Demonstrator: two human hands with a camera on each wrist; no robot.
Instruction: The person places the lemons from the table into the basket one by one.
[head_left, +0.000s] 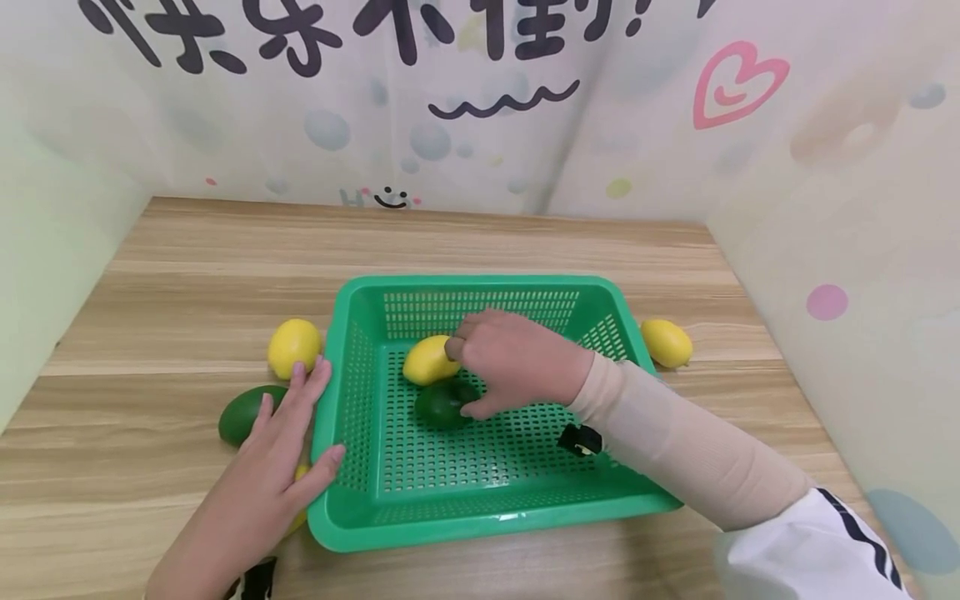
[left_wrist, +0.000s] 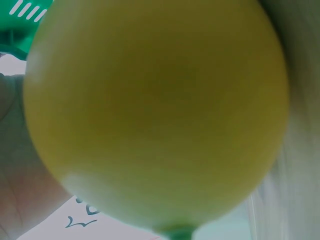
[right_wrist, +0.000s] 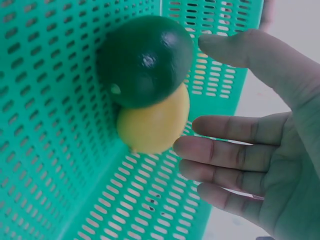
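In the head view my left hand (head_left: 281, 454) rests against the left rim of a green plastic basket (head_left: 480, 537), fingers extended. My right hand (head_left: 517, 362) reaches into the basket over a yellow lemon (head_left: 429, 361) and a dark green avocado (head_left: 442, 405). The right wrist view shows that hand's fingers (right_wrist: 225, 152) spread, thumb near the avocado (right_wrist: 145, 62), nothing in the grasp. There the other lemon-yellow side (right_wrist: 155, 122) shows partly behind the avocado. Beside my left wrist a lemon (left_wrist: 160, 115) fills the left wrist view; the head view shows it mostly hidden.
Outside the basket's left side lie a lemon (head_left: 294, 348) and a dark green avocado (head_left: 247, 414), the latter partly behind my left hand. Another lemon (head_left: 666, 342) sits beyond the right rim. A printed cloth (head_left: 480, 150) hangs behind the wooden table (head_left: 225, 250).
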